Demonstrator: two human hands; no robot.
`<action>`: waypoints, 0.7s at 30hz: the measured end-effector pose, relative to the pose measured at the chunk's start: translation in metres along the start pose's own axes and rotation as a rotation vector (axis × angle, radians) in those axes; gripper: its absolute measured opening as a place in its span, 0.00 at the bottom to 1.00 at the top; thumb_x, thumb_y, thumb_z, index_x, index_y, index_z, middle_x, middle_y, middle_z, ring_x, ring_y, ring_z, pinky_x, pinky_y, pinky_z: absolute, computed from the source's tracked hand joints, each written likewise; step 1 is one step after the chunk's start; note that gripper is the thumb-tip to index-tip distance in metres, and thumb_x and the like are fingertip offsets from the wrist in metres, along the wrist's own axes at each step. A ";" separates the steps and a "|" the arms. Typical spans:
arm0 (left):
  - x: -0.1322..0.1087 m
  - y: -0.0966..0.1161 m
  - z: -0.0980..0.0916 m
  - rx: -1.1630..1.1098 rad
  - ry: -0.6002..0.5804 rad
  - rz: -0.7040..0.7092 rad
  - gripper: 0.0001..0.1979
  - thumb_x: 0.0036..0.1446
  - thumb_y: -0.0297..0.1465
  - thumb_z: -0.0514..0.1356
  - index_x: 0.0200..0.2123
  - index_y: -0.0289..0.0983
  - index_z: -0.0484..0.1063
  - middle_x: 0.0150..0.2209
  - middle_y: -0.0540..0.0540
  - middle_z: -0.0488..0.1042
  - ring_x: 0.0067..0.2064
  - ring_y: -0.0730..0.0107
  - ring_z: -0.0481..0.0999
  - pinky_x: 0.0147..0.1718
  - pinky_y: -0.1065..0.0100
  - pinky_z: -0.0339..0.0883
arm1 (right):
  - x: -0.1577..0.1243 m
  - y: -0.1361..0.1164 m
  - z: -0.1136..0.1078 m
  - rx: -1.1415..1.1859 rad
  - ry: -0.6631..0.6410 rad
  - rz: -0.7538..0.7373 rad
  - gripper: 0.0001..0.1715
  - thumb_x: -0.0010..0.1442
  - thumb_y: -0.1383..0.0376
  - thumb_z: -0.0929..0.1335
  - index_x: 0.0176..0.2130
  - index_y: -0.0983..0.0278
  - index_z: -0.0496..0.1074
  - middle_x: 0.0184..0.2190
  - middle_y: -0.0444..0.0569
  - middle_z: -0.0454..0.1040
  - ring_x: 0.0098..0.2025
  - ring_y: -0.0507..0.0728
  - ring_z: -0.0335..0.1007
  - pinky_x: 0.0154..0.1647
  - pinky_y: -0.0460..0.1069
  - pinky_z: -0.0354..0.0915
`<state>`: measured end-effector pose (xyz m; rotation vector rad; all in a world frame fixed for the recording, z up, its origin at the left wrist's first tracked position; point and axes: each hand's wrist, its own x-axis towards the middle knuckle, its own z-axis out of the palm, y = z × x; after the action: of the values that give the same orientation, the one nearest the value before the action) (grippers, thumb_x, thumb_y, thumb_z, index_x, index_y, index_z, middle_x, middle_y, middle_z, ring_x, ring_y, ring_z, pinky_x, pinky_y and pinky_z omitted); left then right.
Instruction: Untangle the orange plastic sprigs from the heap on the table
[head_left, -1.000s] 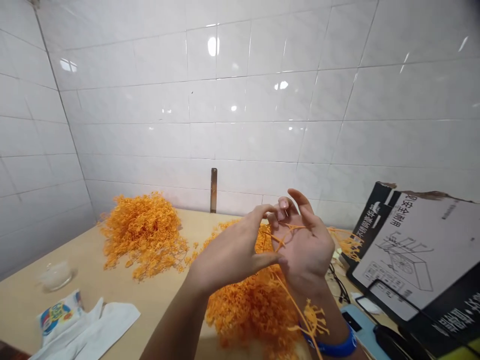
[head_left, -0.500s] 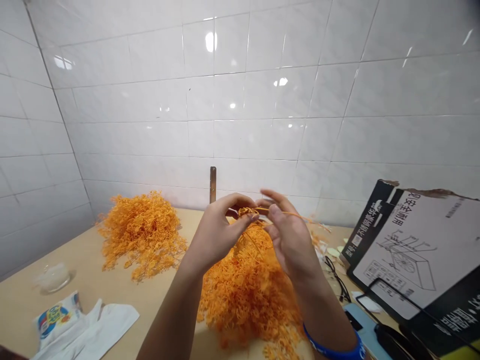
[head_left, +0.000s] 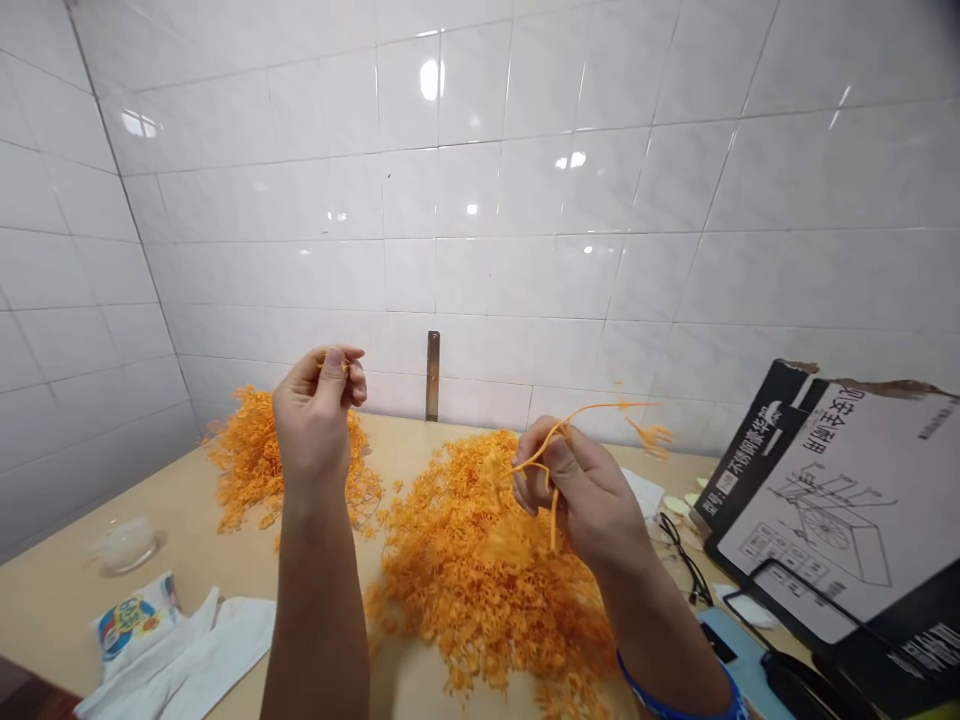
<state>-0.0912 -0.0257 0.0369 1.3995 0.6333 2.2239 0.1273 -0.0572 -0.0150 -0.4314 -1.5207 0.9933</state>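
My left hand (head_left: 321, 390) is raised in front of the left heap of orange plastic sprigs (head_left: 244, 450). Its thumb and fingers pinch a small orange bit, too small to make out well. Over on the right, my right hand (head_left: 577, 485) grips the thin stem of an orange plastic sprig (head_left: 596, 407), whose feathery end sticks out to the right. Beneath and between the hands spreads a larger heap of orange sprigs (head_left: 480, 580), lying on the table.
A torn-edged printed carton (head_left: 817, 490) leans at the right, near a black cable (head_left: 686, 560) and a light-blue device (head_left: 739, 650). On the left are a clear round container (head_left: 124, 545), a tissue packet (head_left: 135, 620) and white sheets (head_left: 202, 650). A metal strip (head_left: 433, 375) stands against the tiled wall.
My hands were together over the middle heap, working at orange stems. They have parted: the left moved left and up, the right stayed near with a sprig in it.
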 end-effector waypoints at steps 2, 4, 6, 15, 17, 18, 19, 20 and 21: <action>0.001 0.001 -0.002 0.079 -0.068 -0.015 0.07 0.59 0.32 0.59 0.35 0.39 0.77 0.28 0.49 0.69 0.24 0.78 0.62 0.22 0.74 0.57 | 0.002 -0.001 0.002 0.030 0.008 0.017 0.26 0.66 0.44 0.60 0.38 0.63 0.71 0.16 0.36 0.51 0.18 0.48 0.47 0.20 0.45 0.51; -0.002 0.000 0.002 0.198 -0.168 -0.055 0.11 0.59 0.28 0.55 0.40 0.40 0.77 0.30 0.49 0.68 0.24 0.78 0.58 0.21 0.73 0.54 | 0.004 0.000 0.003 0.036 0.050 0.038 0.29 0.67 0.44 0.57 0.41 0.63 0.72 0.16 0.36 0.49 0.18 0.48 0.44 0.20 0.45 0.51; -0.006 -0.006 0.011 0.277 -0.247 -0.097 0.15 0.58 0.24 0.51 0.40 0.39 0.77 0.29 0.50 0.66 0.24 0.77 0.57 0.21 0.72 0.52 | 0.006 0.003 0.003 0.012 0.119 0.022 0.26 0.68 0.47 0.59 0.45 0.62 0.73 0.16 0.36 0.50 0.18 0.48 0.45 0.21 0.45 0.52; -0.011 -0.043 0.039 0.439 -0.583 -0.165 0.20 0.67 0.40 0.47 0.52 0.39 0.72 0.60 0.43 0.66 0.63 0.61 0.60 0.61 0.61 0.53 | 0.011 0.008 -0.004 0.101 0.242 -0.003 0.14 0.63 0.55 0.68 0.33 0.63 0.74 0.25 0.43 0.62 0.24 0.48 0.55 0.23 0.42 0.56; -0.013 -0.038 0.039 0.354 -0.703 -0.232 0.23 0.68 0.44 0.45 0.55 0.41 0.70 0.63 0.44 0.63 0.65 0.61 0.58 0.63 0.59 0.52 | 0.012 0.006 -0.004 0.149 0.229 -0.030 0.14 0.63 0.56 0.68 0.32 0.63 0.73 0.25 0.44 0.63 0.25 0.48 0.57 0.24 0.42 0.58; -0.014 -0.035 0.040 0.292 -0.770 -0.285 0.24 0.68 0.46 0.44 0.56 0.41 0.69 0.62 0.43 0.64 0.65 0.61 0.60 0.62 0.58 0.54 | 0.012 0.005 -0.004 0.163 0.215 -0.049 0.14 0.64 0.56 0.68 0.31 0.63 0.72 0.26 0.44 0.64 0.26 0.49 0.58 0.25 0.42 0.59; -0.016 -0.031 0.040 0.235 -0.839 -0.339 0.25 0.67 0.47 0.45 0.58 0.41 0.67 0.61 0.42 0.66 0.63 0.60 0.63 0.61 0.57 0.57 | 0.013 0.004 -0.004 0.173 0.203 -0.070 0.14 0.64 0.57 0.68 0.31 0.63 0.72 0.27 0.45 0.65 0.28 0.49 0.60 0.26 0.43 0.61; -0.017 -0.029 0.040 0.197 -0.900 -0.382 0.25 0.66 0.47 0.48 0.59 0.42 0.66 0.59 0.42 0.68 0.61 0.59 0.65 0.59 0.57 0.59 | 0.014 0.004 -0.004 0.180 0.196 -0.097 0.14 0.65 0.57 0.67 0.31 0.63 0.72 0.28 0.45 0.66 0.29 0.50 0.62 0.28 0.43 0.62; -0.019 -0.027 0.041 0.181 -0.939 -0.405 0.25 0.64 0.48 0.51 0.59 0.42 0.66 0.58 0.42 0.70 0.61 0.57 0.66 0.58 0.56 0.60 | 0.014 0.004 -0.004 0.185 0.196 -0.127 0.13 0.66 0.58 0.67 0.32 0.63 0.72 0.29 0.46 0.67 0.31 0.51 0.64 0.31 0.44 0.64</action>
<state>-0.0436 -0.0093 0.0235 1.9543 0.6775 1.0313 0.1272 -0.0429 -0.0098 -0.2883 -1.2526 0.9533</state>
